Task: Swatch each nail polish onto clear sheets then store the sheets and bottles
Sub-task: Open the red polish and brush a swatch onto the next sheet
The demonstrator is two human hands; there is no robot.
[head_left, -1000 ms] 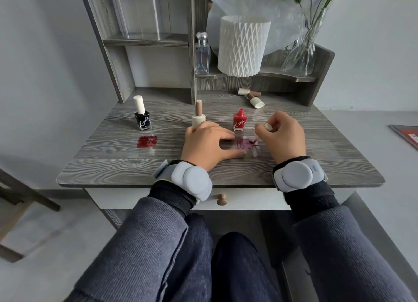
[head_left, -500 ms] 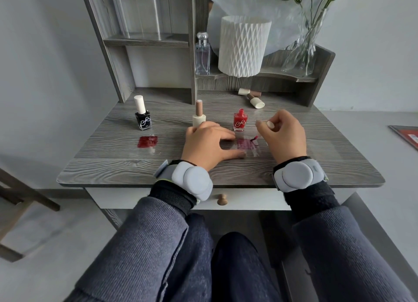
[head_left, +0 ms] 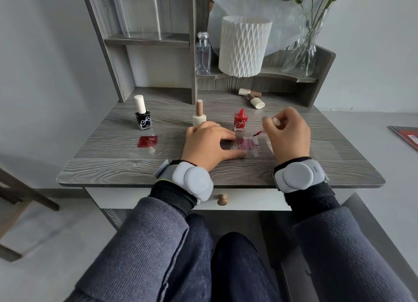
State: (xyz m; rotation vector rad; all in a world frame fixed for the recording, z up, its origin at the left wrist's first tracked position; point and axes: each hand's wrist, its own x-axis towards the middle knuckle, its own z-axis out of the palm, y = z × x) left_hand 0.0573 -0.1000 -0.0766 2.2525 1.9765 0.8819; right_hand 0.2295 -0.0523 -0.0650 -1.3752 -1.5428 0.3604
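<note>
The clear sheet (head_left: 250, 152), streaked with dark red polish, lay flat on the grey wooden desk (head_left: 113, 168), just right of the frame's centre. The left hand (head_left: 207, 146) pressed the sheet's left side, fingers spread and nearly straight. The right hand (head_left: 288, 134) pinched the white-capped brush (head_left: 257, 133), whose tip was at the sheet's upper edge. Just above the sheet stood the uncapped red polish bottle (head_left: 241, 120). Further left lay a red swatch (head_left: 147, 141), below a black polish bottle (head_left: 142, 117).

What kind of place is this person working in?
Probably a home dressing table: a perfume bottle and a glass vase sit on its back shelf, and an open red nail polish bottle stands on the top.
</note>
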